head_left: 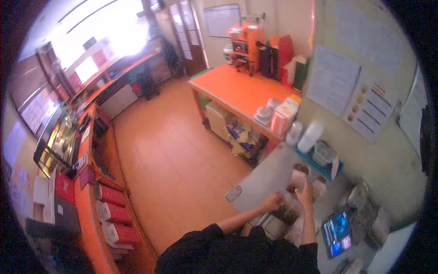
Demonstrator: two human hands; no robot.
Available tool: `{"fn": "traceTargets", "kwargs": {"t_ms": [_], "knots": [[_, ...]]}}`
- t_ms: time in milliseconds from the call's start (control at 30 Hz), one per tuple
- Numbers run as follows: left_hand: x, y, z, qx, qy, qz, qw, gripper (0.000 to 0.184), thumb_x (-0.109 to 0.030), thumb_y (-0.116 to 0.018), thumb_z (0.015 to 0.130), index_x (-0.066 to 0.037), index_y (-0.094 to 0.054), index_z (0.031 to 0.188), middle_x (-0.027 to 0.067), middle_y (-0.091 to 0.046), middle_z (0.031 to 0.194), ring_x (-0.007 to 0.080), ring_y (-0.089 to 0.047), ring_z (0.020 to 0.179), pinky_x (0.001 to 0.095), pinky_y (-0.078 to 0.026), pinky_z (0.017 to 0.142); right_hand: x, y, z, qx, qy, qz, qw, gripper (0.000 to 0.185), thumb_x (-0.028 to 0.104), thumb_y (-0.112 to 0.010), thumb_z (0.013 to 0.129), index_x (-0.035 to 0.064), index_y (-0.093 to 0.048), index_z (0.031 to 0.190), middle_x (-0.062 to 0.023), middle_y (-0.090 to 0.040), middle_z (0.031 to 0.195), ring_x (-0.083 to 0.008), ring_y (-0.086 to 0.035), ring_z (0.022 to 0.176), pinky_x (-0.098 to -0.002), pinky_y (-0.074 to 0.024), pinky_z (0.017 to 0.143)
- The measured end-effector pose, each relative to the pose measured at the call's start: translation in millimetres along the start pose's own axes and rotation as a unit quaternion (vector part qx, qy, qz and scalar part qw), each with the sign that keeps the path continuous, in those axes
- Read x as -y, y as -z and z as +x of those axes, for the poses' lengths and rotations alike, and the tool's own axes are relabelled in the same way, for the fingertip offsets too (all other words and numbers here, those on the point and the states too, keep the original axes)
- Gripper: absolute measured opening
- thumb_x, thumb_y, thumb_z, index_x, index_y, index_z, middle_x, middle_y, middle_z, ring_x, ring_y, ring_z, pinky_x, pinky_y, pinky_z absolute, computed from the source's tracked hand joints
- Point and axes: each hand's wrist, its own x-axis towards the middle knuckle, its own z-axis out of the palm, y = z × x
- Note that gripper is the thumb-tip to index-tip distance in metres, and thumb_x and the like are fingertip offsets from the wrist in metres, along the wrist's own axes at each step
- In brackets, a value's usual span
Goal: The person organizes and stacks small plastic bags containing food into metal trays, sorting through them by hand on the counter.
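Note:
My left hand (273, 201) is above the grey counter, with its fingers closed; whatever is in them is too blurred to make out. Beside it, my right hand (304, 194) has its fingers stretched forward and apart. It is close to a brown-and-white item (299, 177) of unclear kind, and I cannot tell whether they touch. A similar pale item (319, 186) lies to the right. Below and between my hands is a dark, speckled patch (286, 213), perhaps an open container's contents. A lit tablet-like screen (337, 234) stands right of my right forearm.
On the grey counter (255, 182), a phone-like object (233, 193) lies at the left edge. A teal tray (315, 162) holds a clear container (323, 154) by the wall. Beyond stands an orange table (232, 86). Red boxes (119, 212) line the shelf at left.

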Motion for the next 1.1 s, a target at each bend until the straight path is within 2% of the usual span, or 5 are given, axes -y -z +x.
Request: {"fn": "traceTargets", "kwargs": {"t_ms": [133, 533, 833, 967, 1100], "knots": [[18.7, -7.9, -1.7, -0.041, -0.054, 0.023, 0.997, 0.023, 0.000, -0.060, 0.066, 0.000, -0.056, 0.089, 0.0172, -0.053, 0.084, 0.0375, -0.051, 0.082, 0.0446, -0.042, 0.073, -10.1, -12.2, 28.0, 0.008, 0.006, -0.028, 1.000, 0.081, 0.010, -0.075, 0.058, 0.0122, -0.040, 0.130, -0.0231, -0.046, 0.123, -0.0414, -0.039, 0.114, -0.0443, -0.0328, 0.098], [-21.8, 14.0, -13.1, -0.071, 0.035, 0.023, 0.997, 0.028, -0.008, -0.064, 0.072, -0.003, -0.055, 0.098, 0.0156, -0.054, 0.092, 0.0333, -0.054, 0.089, 0.0409, -0.044, 0.078, 7.6, -14.0, 22.4, -0.090, -0.020, -0.095, 0.991, 0.053, 0.002, -0.070, 0.062, 0.0097, -0.051, 0.111, -0.0221, -0.040, 0.123, -0.0385, -0.044, 0.110, -0.0434, -0.0399, 0.091], [-45.3, 25.5, 24.3, -0.234, -0.006, 0.130, 0.963, 0.041, -0.019, -0.064, 0.078, -0.002, -0.052, 0.112, 0.0164, -0.056, 0.102, 0.0334, -0.049, 0.106, 0.0400, -0.040, 0.090, 52.0, 22.2, 10.6, 0.008, 0.037, -0.010, 0.999, 0.012, 0.004, -0.065, 0.071, 0.0006, -0.062, 0.082, -0.0133, -0.062, 0.076, -0.0284, -0.060, 0.068, -0.0362, -0.0469, 0.065], [-47.2, 36.8, 43.5, -0.134, -0.036, -0.132, 0.981, 0.029, -0.018, -0.061, 0.085, -0.003, -0.057, 0.109, 0.0097, -0.059, 0.111, 0.0225, -0.054, 0.103, 0.0348, -0.042, 0.092, 72.5, 41.6, 4.6, 0.012, 0.126, -0.024, 0.992, 0.011, 0.010, -0.061, 0.077, 0.0006, -0.062, 0.083, -0.0162, -0.061, 0.078, -0.0282, -0.060, 0.072, -0.0359, -0.0461, 0.066], [-81.2, 53.6, 43.7, -0.129, 0.064, -0.216, 0.966, 0.017, -0.015, -0.054, 0.089, -0.002, -0.064, 0.089, 0.0050, -0.066, 0.081, 0.0139, -0.061, 0.075, 0.0294, -0.050, 0.069, 116.8, 76.8, -10.8, 0.008, 0.092, -0.042, 0.995, 0.023, 0.015, -0.057, 0.079, 0.0120, -0.063, 0.101, -0.0158, -0.064, 0.084, -0.0343, -0.062, 0.076, -0.0421, -0.0485, 0.069]]}}
